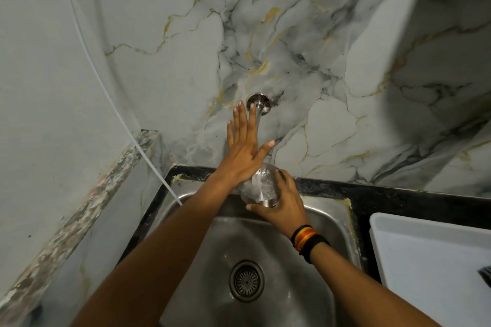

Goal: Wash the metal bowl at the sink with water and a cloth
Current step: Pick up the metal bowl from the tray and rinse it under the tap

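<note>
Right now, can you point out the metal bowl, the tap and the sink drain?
metal bowl [269,202]: head view, on its steel outer wall near the base.
tap [258,104]: head view, on the spout by its wall fitting.
sink drain [246,280]: head view, on the strainer's middle.

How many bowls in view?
1: the metal bowl under the tap, held by the right hand over the sink. Others may be out of view.
</note>
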